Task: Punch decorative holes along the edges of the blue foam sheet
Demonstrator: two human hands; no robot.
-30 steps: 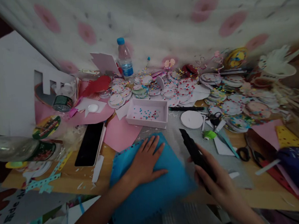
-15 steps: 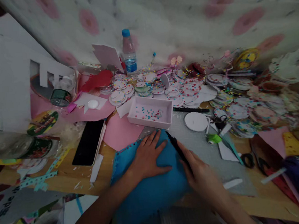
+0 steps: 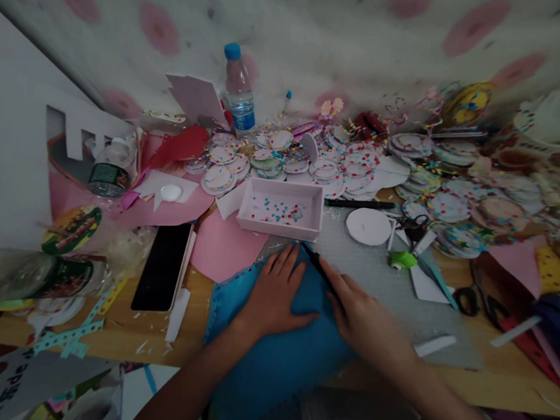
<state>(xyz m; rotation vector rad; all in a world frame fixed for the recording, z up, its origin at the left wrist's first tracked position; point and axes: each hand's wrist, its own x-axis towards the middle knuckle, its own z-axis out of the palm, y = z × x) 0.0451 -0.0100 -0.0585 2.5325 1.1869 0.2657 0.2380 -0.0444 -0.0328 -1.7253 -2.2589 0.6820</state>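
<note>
A blue sheet (image 3: 275,357), perhaps felt or card, lies at the table's front edge and hangs toward me. Small dark slits run along its left and far edges. My left hand (image 3: 279,293) is flat on the sheet with fingers spread. In my right hand (image 3: 358,300) is a slim black craft knife (image 3: 315,261), gripped like a pen. Its tip meets the sheet's far right corner, just right of my left fingertips. The blade itself is too dark to make out. Beyond the sheet stands an open white box (image 3: 281,232) with small coloured dots inside.
A grey cutting mat (image 3: 376,280) lies under the sheet's right side. Around it are a white disc (image 3: 368,227), a black pen (image 3: 359,203), scissors (image 3: 468,300) and a phone (image 3: 162,266). Several decorated paper discs (image 3: 325,175) and a water bottle (image 3: 240,97) fill the back.
My right hand has moved slightly left, bringing the knife tip from beside the sheet's far right corner onto its edge. My left hand stays flat. The view has shifted a little.
</note>
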